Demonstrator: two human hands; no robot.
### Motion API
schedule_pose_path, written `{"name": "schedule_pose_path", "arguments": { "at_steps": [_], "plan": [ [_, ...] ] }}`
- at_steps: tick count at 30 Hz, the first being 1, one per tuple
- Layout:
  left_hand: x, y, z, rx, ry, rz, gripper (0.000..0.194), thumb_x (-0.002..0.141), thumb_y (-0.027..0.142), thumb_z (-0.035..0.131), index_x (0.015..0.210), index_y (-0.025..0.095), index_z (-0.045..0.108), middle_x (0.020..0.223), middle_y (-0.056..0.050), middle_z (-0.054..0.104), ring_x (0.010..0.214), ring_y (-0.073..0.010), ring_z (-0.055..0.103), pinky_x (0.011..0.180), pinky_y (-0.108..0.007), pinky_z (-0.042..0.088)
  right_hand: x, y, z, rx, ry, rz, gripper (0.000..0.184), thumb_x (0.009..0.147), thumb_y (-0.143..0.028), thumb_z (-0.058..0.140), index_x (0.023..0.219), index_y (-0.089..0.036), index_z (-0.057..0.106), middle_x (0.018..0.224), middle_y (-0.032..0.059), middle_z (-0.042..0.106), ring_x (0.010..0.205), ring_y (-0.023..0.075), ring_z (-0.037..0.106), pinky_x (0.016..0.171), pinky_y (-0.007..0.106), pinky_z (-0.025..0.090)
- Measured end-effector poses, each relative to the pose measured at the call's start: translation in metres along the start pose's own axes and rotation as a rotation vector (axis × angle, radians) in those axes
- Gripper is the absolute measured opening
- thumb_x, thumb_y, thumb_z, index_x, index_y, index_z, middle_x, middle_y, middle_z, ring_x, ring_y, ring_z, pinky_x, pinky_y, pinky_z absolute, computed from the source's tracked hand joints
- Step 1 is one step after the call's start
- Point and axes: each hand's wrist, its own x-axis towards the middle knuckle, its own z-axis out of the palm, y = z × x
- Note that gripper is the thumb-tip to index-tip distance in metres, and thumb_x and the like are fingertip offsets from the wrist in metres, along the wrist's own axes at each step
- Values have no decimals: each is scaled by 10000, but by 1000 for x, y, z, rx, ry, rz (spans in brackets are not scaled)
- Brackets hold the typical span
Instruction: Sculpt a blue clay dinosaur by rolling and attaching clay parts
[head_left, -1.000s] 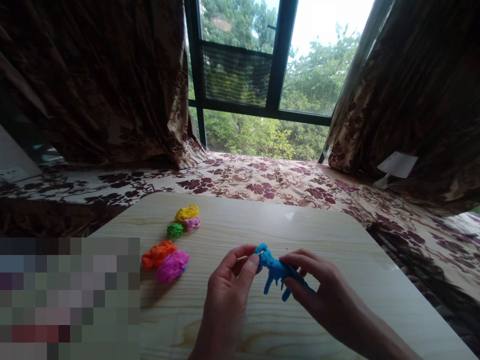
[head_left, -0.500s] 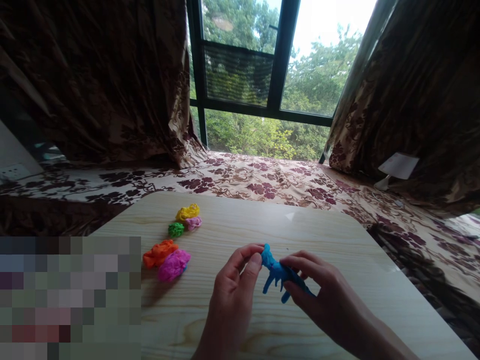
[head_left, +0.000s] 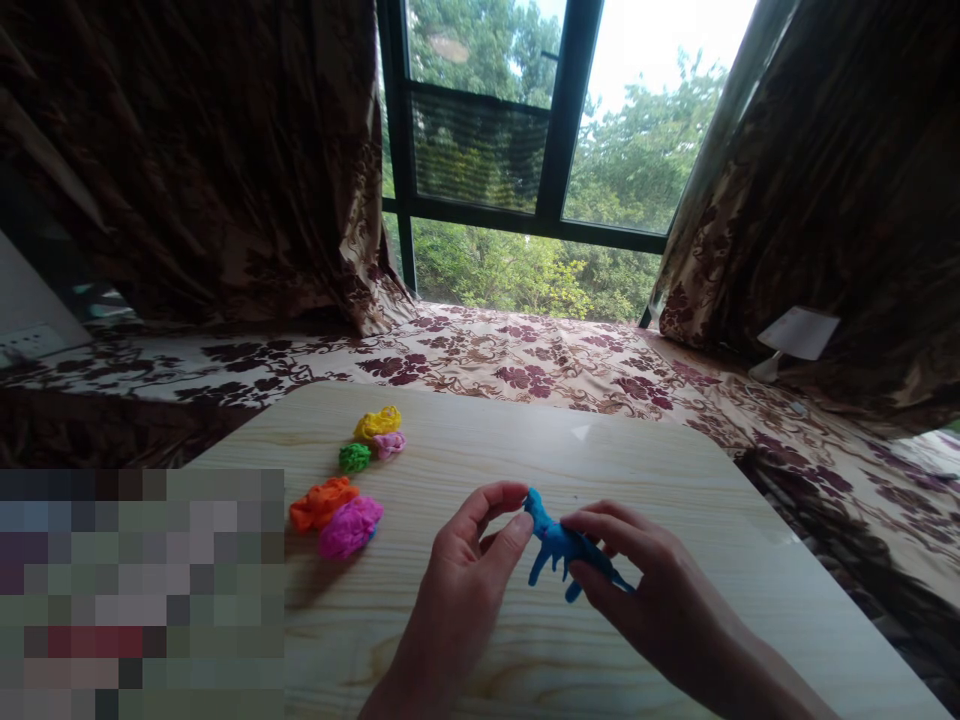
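A blue modelling-clay animal figure [head_left: 553,543] with a raised head, several legs and a thin tail is held over the table between my hands. My right hand [head_left: 651,572] grips its body near the tail, thumb below and fingers on top. At the other end, my left hand [head_left: 474,560] has its thumb and forefinger curled around the head, the fingertips touching it. Part of the figure's rear is covered by my right fingers.
On the pale wood-grain table [head_left: 637,480], left of my hands, lie orange clay [head_left: 324,503], magenta clay [head_left: 351,527], green clay [head_left: 355,458], yellow clay [head_left: 377,424] and light pink clay [head_left: 389,445]. A pixelated patch hides the lower left. A small white lamp [head_left: 798,332] stands at right.
My left thumb and forefinger have shifted slightly at the figure's head, with the thumb moving right. The right hand keeps its grip on the body.
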Motion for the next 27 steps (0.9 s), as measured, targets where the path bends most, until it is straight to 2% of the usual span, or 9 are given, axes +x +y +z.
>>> {"name": "schedule_pose_path", "arguments": {
  "at_steps": [6,10,16,22,27],
  "plan": [
    [0,1,-1,-156,-47,-61,283,672,308,649,912,158,649,890,-75,673,821,-190,607,767,-309,469,-1,-2,-4,-9,9,-9,272,793,-172,535,1052,-247,573,945,37,596,783,153,567,686,280,468],
    [-1,-2,0,-167,-62,-39,330,623,267,694,934,166,643,895,-80,679,874,-213,608,780,-318,473,0,-4,-6,-7,32,-13,272,789,-171,539,1050,-239,578,947,44,596,797,159,571,685,278,476],
    [-1,2,-1,-150,5,-41,250,662,298,668,859,145,655,860,-74,692,793,-198,630,780,-341,494,-1,-6,-10,22,31,0,252,795,-172,535,1033,-237,586,937,42,598,775,157,575,680,282,487],
    [0,6,-3,-159,56,-61,288,673,302,669,906,133,658,847,-78,696,866,-210,625,850,-353,464,-5,-9,-20,135,27,40,236,808,-227,556,1039,-218,603,970,62,611,845,190,596,729,316,519],
    [1,5,-11,-263,-2,-143,296,674,299,678,912,123,661,792,-70,681,813,-188,623,800,-339,489,-5,-3,-32,298,-14,92,249,801,-269,586,1040,-208,617,1031,76,620,925,228,594,744,338,547]
  ]
}}
